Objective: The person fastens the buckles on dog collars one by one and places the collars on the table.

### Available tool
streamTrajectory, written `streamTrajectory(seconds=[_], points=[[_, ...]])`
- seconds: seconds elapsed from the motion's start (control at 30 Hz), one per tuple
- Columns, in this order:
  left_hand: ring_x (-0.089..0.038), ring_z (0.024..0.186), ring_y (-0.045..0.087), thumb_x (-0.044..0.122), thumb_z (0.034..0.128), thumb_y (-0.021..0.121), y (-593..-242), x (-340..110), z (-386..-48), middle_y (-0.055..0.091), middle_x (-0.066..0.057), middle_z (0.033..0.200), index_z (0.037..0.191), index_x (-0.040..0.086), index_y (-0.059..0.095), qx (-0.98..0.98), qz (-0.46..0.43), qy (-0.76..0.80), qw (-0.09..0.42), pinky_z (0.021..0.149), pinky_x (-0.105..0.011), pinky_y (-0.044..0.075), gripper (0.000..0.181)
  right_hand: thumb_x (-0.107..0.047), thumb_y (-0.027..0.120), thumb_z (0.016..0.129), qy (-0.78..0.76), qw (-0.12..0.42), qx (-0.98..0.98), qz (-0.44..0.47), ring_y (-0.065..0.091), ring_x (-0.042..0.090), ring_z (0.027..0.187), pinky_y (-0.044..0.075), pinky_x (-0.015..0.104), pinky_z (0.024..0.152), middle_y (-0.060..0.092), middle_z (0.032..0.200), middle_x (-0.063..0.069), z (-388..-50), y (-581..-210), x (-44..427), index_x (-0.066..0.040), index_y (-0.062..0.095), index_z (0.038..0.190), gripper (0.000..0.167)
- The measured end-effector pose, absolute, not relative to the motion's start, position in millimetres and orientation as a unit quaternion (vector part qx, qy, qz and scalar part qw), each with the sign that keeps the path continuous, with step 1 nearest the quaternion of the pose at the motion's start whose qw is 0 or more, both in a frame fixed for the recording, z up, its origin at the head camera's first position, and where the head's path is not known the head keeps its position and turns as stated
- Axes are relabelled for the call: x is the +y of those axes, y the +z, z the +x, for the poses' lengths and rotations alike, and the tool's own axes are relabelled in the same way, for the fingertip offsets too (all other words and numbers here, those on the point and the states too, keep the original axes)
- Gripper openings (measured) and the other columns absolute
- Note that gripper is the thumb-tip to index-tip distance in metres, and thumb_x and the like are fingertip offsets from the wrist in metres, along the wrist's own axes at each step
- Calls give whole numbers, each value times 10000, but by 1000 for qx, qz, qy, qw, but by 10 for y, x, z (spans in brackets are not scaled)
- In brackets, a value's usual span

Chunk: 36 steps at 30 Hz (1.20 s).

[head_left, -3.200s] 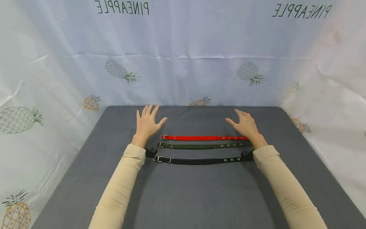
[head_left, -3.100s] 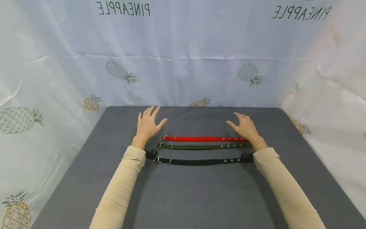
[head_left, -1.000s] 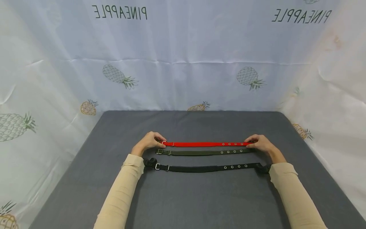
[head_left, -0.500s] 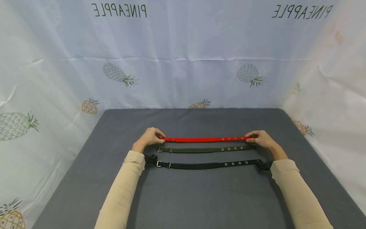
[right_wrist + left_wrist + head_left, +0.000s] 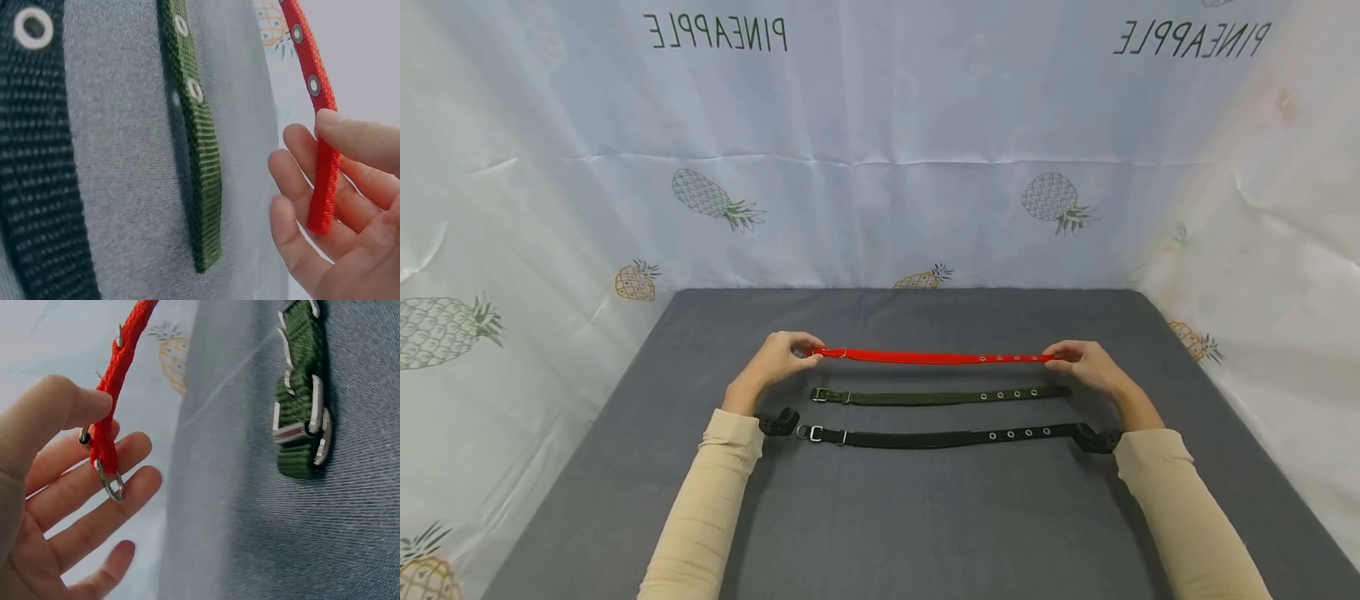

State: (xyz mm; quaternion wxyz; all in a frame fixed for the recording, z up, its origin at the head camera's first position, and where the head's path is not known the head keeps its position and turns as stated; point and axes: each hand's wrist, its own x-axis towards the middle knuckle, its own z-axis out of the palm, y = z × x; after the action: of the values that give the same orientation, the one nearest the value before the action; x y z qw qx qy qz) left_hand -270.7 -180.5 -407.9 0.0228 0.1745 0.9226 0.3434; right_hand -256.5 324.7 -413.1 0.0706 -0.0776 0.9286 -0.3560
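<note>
A red collar with a metal buckle and eyelets hangs stretched between my two hands, raised off the table. My left hand pinches its buckle end between thumb and fingers; a metal D-ring dangles past the fingers in the left wrist view. With thumb and fingertips, my right hand pinches the eyelet end, whose red tip lies across the fingers in the right wrist view. Nearer me, a green collar and then a black collar lie flat, roughly parallel.
The collars lie on a grey table. White curtains with pineapple prints stand behind it and at both sides. A black wrist strap shows at the left cuff, and another strap at the right.
Both hands were open above the table, then took hold of the red collar's ends. They have lifted it from the table, the left end moving slightly left. The green and black collars stay put.
</note>
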Motion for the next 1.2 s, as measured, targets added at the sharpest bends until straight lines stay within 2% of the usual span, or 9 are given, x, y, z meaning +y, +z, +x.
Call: streamTrajectory(seconds=[0.1,0.2,0.33,0.6,0.77,0.83,0.97,1.1,1.2], points=[[-277,937,642,141,919,641,-4052,-1824,-2669,707,-177,1069,1136,30,685,919,179,350,29,793,-396,535,248,-182,624,943,-367,66,924,-83,621,141,839,518,312,733,673,1078,238,-2529,-4114,3238,55,624,1167,325],[-296,958,663,149,942,616,-4030,-1843,-2628,709,-183,1076,1152,30,675,913,178,366,42,853,-445,540,248,-215,624,947,-373,54,923,-78,610,72,829,526,299,740,688,1059,210,-2492,-4094,3240,43,643,1158,334],[-318,906,669,157,957,599,-4030,-1853,-2599,711,-195,971,1153,20,670,906,178,380,50,802,-375,537,250,-262,620,949,-386,40,919,-72,599,7,798,529,286,741,708,996,142,-2465,-4069,3248,34,657,1137,352],[-298,765,618,177,992,540,-4005,-1861,-2523,677,-229,870,1137,-15,656,911,173,373,33,656,-264,432,267,-255,612,955,-393,12,916,-74,537,207,706,446,275,608,620,755,-114,-2435,-4042,3220,46,658,1111,342],[-170,683,510,132,973,558,-3959,-1848,-2451,669,-207,897,1116,-29,648,916,166,366,-7,572,-232,390,233,-275,636,939,-401,-24,914,-59,545,114,675,422,254,581,562,709,-241,-2382,-4025,3165,50,663,1104,366],[-157,702,527,117,961,574,-3943,-1831,-2432,679,-196,933,1111,-37,647,915,170,364,-32,581,-223,411,227,-277,649,930,-413,-41,908,-48,543,69,682,420,254,581,563,712,-270,-2355,-4003,3146,58,660,1105,378],[-216,760,617,100,945,601,-3918,-1796,-2407,691,-203,962,1079,-51,656,912,178,361,-80,628,-255,473,209,-270,667,917,-446,-63,892,-31,490,41,655,390,262,558,579,713,-282,-2324,-3938,3108,64,657,1086,375],[-306,829,673,100,935,617,-3893,-1765,-2384,693,-210,974,1058,-55,666,909,181,360,-110,700,-373,555,203,-270,672,914,-462,-69,884,-25,476,32,640,380,257,543,593,710,-302,-2310,-3874,3067,45,656,1067,351],[-310,840,680,102,930,624,-3877,-1746,-2369,697,-202,989,1059,-43,677,908,179,354,-134,741,-419,578,202,-246,661,922,-462,-85,883,-26,474,10,644,396,228,544,573,727,-331,-2290,-3839,3018,62,637,1081,347]])
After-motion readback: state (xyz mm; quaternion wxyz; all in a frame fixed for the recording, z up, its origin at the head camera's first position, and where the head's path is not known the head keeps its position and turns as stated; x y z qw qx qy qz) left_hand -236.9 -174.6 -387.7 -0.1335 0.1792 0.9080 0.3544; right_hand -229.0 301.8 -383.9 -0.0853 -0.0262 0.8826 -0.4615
